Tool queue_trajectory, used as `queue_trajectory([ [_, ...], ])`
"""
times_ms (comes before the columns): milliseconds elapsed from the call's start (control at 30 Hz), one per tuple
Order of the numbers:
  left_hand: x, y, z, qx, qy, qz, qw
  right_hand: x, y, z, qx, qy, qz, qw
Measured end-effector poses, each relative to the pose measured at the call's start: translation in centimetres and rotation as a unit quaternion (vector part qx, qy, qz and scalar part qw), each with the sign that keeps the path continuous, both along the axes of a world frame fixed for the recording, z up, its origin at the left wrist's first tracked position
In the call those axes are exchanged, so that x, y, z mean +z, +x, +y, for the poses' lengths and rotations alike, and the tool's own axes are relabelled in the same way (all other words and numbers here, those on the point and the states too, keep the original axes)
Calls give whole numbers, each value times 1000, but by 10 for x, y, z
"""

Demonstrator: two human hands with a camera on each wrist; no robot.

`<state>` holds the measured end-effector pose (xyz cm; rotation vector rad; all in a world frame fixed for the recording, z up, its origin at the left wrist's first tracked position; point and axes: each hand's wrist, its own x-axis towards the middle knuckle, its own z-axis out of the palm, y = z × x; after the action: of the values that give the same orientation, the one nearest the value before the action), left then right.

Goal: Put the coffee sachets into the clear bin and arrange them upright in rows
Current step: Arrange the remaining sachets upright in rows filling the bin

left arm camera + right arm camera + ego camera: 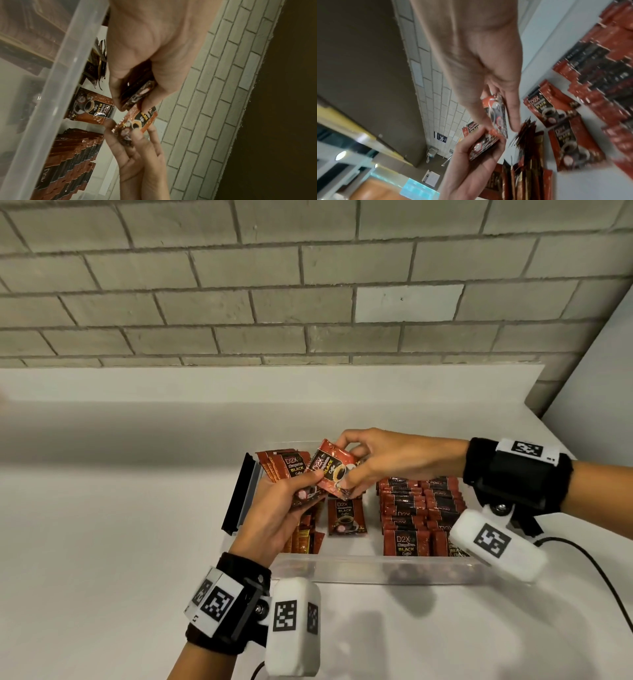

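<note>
While the loose sachet [331, 470] is pinched in the right hand [376, 460] above the clear bin [376, 571], two upright rows [421, 511] already fill the bin's right side. One sachet [345, 517] lies flat mid-bin and others stand unevenly at left, so much remains. The left hand [277, 508] clasps a small stack [305, 491], raised to meet the right.

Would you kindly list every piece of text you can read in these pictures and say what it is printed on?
"D2X", "BLACK", "Coffee": sachet lying flat in the clear bin.
"D2X", "BLACK", "Coffee": sachet pinched by the right hand.
"D2X", "BLACK", "Coffee": front sachet of the right-hand rows.
A script line under "D2X" is too small to read.
Wrist markers: patterns only, no words.
</note>
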<state>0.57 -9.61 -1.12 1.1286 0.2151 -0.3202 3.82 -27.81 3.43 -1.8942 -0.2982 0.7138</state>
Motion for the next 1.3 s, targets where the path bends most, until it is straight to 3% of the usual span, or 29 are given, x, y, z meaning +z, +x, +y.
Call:
queue_trajectory([
  [67, 1, -1, 0, -2, 16, -4, 1000, 3, 4, 0, 35, -73, -71, 994],
  [200, 2, -4, -1, -16, 54, 1, 998, 9, 12, 4, 87, -187, -239, 949],
  [267, 1, -4, -2, -3, 68, 0, 998, 9, 17, 5, 115, -220, -241, 938],
  [400, 0, -3, 0, 66, 99, -26, 993, 0, 26, 7, 139, -294, -96, 941],
  [467, 0, -3, 0, 73, 101, -30, 992, -15, 26, 9, 161, -354, -67, 919],
  [533, -1, -3, 1, 73, 107, -31, 991, -30, 24, 12, 186, -401, -78, 894],
  [633, -3, -1, 2, 78, 106, -33, 991, -40, 21, 19, 222, -468, -165, 839],
  [767, -4, 0, 1, 84, 93, -31, 992, -43, 16, 26, 259, -486, -225, 804],
  [1000, -6, 1, 2, 76, 93, -44, 992, -43, 17, 30, 241, -457, -187, 836],
  [1133, -6, 1, 1, 75, 91, -43, 992, -35, 19, 27, 239, -481, -234, 811],
  [1300, -5, 0, 1, 80, 87, -41, 992, -31, 19, 27, 202, -527, -365, 740],
])
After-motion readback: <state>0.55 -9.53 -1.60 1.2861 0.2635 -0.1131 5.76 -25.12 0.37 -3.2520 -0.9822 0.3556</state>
